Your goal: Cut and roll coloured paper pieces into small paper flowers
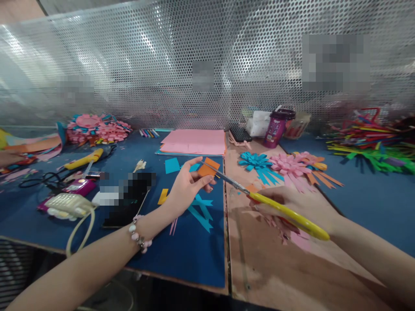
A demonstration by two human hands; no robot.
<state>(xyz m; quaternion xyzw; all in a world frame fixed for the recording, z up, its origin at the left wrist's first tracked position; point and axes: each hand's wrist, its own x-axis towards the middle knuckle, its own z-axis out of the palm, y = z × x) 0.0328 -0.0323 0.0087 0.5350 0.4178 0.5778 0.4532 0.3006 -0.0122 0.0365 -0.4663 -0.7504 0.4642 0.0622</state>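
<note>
My left hand point(188, 183), with a beaded bracelet point(139, 235) at the wrist, pinches a small square of orange paper point(209, 167). In my right hand point(301, 203) is a pair of scissors point(285, 212) with yellow handles. Its metal blades reach left to the orange square, one lying across the paper's face. Below my left hand lie cut blue paper strips point(202, 216) on the blue table. A blue paper square point(172, 165) rests just beyond my wrist, and a yellow-orange paper piece point(163, 196) sits beside it.
Pink paper sheets point(194, 141) are stacked at the back. Blue point(255, 162) and pink paper flowers point(287, 164) lie right, near a purple cup point(275, 129). Leftward are a phone point(129, 203), a power strip point(69, 205), a yellow glue gun point(84, 159) and another person's hand point(8, 158).
</note>
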